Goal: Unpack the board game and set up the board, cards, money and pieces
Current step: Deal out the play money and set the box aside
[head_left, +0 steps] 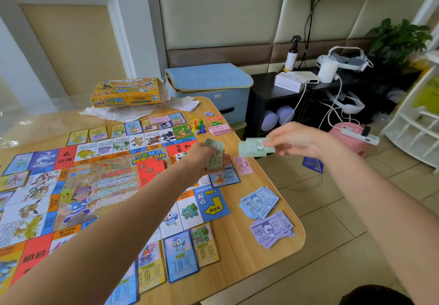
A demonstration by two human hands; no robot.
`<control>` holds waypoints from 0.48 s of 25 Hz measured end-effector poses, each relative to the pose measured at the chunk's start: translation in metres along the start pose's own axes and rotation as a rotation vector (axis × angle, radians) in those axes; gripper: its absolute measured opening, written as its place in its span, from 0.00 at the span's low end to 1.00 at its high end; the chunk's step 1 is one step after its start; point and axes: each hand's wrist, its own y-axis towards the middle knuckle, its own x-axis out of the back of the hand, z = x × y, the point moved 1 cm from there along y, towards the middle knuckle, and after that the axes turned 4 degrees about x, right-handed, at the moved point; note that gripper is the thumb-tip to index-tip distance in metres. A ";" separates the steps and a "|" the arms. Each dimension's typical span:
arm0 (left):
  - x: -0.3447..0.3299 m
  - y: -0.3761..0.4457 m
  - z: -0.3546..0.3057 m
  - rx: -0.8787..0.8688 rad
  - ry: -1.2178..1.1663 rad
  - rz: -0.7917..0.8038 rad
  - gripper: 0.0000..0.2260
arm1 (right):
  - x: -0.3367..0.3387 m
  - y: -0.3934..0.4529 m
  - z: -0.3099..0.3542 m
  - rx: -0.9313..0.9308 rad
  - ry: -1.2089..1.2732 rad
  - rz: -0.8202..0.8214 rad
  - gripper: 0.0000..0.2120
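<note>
Left hand grip: the left hand is curled round a wad of green notes, held over the board's right edge.
Right hand grip: the right hand pinches a few green bills by one end, out past the table edge, over the floor.
Risk in the pinch: only the fingertips hold those bills; I'd say a loose one could slip and land on the tiles.
Risk in the wad: the fistful looks crumpled, so notes may come off stuck together.
Sorted money: a blue pile and a purple pile lie near the table's right rim; a sweeping forearm could knock them off.
Pink notes: one stack by the pawns, a single note just below the hands.
Board: the board lies flat, property cards lined along its edges.
Box: the box sits at the far end.
</note>
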 end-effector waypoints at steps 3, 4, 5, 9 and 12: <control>0.004 0.004 -0.001 -0.017 -0.025 -0.018 0.11 | -0.018 0.018 0.007 0.063 0.210 -0.176 0.08; 0.006 0.006 -0.002 -0.017 -0.036 -0.024 0.11 | -0.028 0.024 0.005 0.067 0.229 -0.220 0.10; 0.007 0.007 -0.003 -0.015 -0.047 -0.026 0.11 | -0.038 0.032 0.003 0.061 0.219 -0.254 0.10; 0.013 0.011 -0.006 -0.025 -0.052 -0.033 0.09 | -0.062 0.058 -0.006 -0.054 0.025 -0.405 0.05; 0.018 0.013 -0.005 -0.041 -0.040 -0.027 0.08 | -0.040 0.064 -0.004 0.045 0.302 -0.564 0.09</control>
